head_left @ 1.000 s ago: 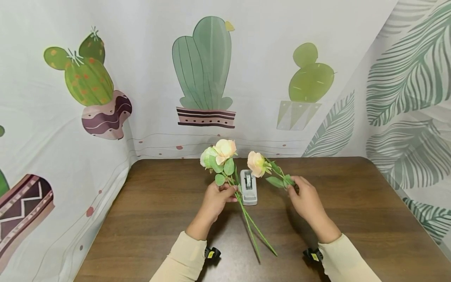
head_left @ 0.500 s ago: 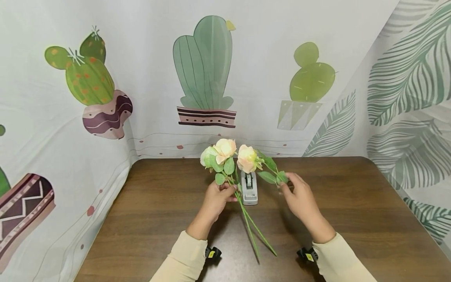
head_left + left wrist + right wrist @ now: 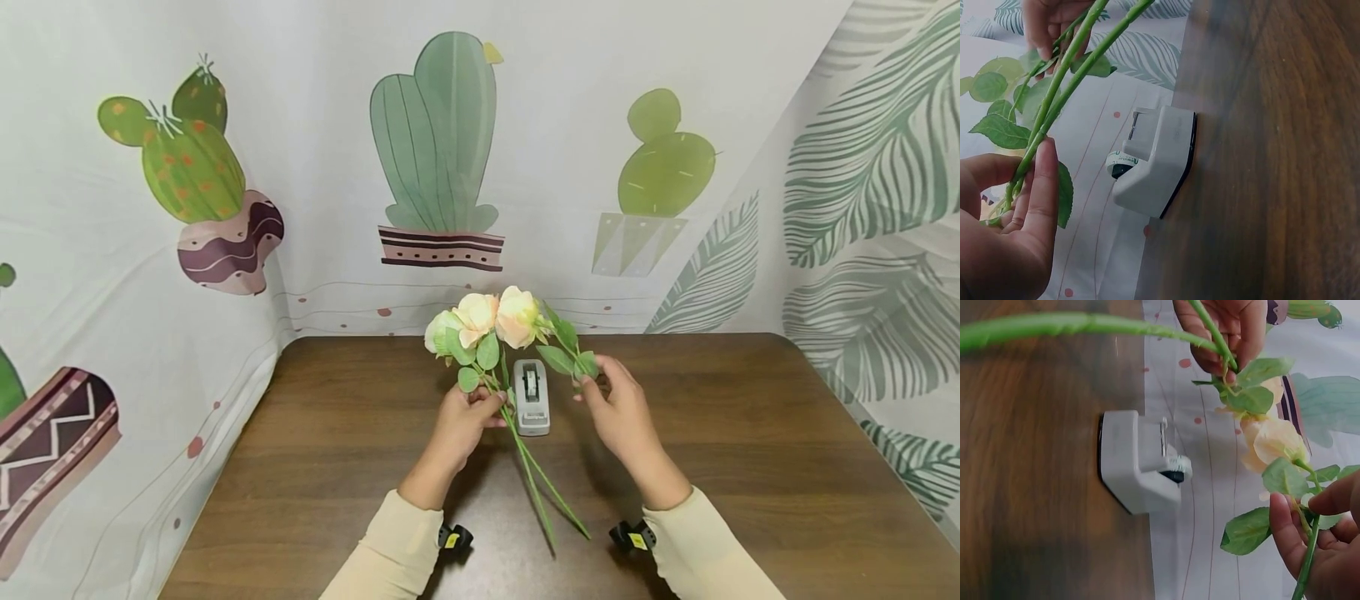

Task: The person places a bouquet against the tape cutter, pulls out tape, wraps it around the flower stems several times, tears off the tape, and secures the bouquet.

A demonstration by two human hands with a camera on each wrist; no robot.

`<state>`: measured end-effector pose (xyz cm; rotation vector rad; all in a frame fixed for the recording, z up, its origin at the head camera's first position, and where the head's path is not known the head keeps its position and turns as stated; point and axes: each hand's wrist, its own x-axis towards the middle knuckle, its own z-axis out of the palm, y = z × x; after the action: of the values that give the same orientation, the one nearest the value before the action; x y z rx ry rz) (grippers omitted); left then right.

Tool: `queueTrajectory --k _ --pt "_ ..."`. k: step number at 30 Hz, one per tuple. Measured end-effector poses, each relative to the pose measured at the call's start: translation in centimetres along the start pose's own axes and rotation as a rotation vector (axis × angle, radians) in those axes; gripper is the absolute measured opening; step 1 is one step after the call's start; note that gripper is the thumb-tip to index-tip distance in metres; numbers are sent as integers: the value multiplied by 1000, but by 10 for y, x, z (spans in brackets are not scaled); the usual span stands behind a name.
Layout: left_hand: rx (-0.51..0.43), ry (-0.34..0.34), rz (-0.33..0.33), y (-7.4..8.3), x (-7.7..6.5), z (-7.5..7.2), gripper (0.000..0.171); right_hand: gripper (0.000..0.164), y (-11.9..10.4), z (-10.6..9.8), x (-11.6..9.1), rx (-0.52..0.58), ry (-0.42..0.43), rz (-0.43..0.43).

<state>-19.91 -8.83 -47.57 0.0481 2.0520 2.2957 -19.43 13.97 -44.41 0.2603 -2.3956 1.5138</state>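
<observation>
My left hand (image 3: 462,417) pinches two artificial roses by their green stems (image 3: 1054,103), just below the leaves. One bloom is pale green (image 3: 442,333), the other peach (image 3: 476,318), and the stem ends trail toward the front of the table. A third rose (image 3: 518,317), peach with a yellowish base, is held by its stem in my right hand (image 3: 618,408). Its bloom is right beside the left peach bloom; whether they touch I cannot tell. On the table between both hands stands a grey-white tape dispenser (image 3: 532,398), its roll (image 3: 1122,164) visible from the side.
The brown wooden table (image 3: 337,467) reaches back to a white cloth (image 3: 555,167) printed with cacti and leaves. Each wrist carries a small black camera, the left camera (image 3: 454,538) and right camera (image 3: 632,536) both near the sleeves.
My right hand has moved left with its rose, bringing that bloom up and over beside the other two. The left hand and its roses have hardly moved.
</observation>
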Motion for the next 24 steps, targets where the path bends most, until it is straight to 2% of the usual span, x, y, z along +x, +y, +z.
queueTrajectory --k 11,18,24 --pt "-15 -1 12 0 1 1 8 25 -6 8 6 60 39 55" --pt "-12 -1 20 -1 1 2 10 27 -9 20 5 119 -3 35" --pt "-6 -1 26 -1 0 2 15 27 -13 33 2 130 -23 19"
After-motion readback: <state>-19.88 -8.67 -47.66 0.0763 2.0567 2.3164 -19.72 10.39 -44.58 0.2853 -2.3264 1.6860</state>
